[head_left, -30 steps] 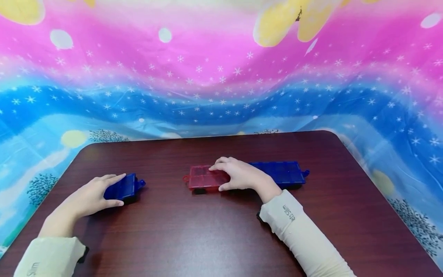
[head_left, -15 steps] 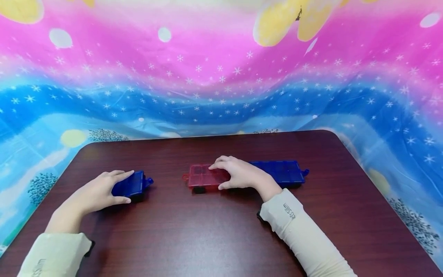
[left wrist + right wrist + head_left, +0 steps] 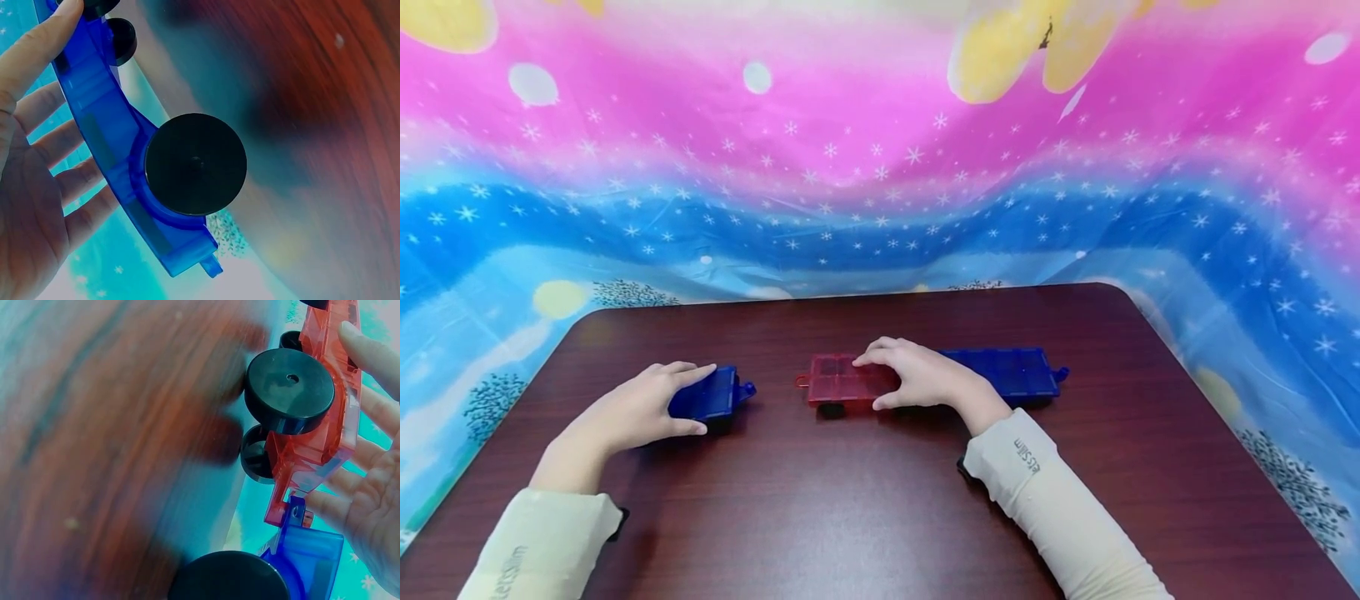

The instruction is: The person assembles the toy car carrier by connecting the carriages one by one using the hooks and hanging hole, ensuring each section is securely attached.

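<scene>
Your left hand [image 3: 640, 410] grips the small translucent blue plastic wheeled car [image 3: 711, 397] on the dark wooden tabletop [image 3: 865, 508], thumb and fingers clasping its sides. Your right hand [image 3: 917, 377] rests curled over the translucent red plastic wheeled car [image 3: 838, 382], seemingly steadying it where it couples to the longer blue plastic car [image 3: 1011, 372].

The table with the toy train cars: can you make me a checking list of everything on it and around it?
Surface: dark wooden table, rounded corners.
Job's things: small blue car on black wheels, apart from the red car; red car hooked to a longer blue car behind it.
Clutter: nothing seen.
Hands: left hand grips the small blue car; right hand grips the red car.
Cables: nothing seen.
Surroundings: bright pink and blue cloth with snowflakes behind and beside the table.
</scene>
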`<state>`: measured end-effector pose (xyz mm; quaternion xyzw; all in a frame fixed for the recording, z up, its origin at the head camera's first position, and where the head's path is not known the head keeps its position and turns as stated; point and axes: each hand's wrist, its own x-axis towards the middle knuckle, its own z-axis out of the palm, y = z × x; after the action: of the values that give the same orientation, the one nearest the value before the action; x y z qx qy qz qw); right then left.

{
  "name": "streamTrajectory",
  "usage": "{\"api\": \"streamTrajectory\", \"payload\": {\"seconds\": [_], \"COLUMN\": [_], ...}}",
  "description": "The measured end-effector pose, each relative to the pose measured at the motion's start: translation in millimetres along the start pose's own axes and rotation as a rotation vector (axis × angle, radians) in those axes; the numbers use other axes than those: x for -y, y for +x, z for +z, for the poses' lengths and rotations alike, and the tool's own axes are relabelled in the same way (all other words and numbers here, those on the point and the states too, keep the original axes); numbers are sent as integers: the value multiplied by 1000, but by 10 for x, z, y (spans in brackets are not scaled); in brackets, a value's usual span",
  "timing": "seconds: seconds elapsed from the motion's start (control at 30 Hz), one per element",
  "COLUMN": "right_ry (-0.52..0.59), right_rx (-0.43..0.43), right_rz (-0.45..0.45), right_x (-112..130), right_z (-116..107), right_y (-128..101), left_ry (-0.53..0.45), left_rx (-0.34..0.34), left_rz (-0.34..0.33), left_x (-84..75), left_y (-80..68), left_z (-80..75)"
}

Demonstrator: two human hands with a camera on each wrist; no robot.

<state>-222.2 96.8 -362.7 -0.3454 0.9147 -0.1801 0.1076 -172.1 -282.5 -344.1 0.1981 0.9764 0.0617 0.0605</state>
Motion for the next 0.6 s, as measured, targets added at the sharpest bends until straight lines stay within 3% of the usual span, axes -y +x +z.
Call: {"api": "streamTrajectory", "payload": {"seconds": [0.6], "right_ry": [0], "right_rx": [-8], "right_rz": [-17], "right_x": [-46], "right_z": [14], "right_y": [9], "left_ry": [17], "left_rx": [28], "left_rz": [46], "left_x": [-266], "left_y": [236], "left_z": [47]}}
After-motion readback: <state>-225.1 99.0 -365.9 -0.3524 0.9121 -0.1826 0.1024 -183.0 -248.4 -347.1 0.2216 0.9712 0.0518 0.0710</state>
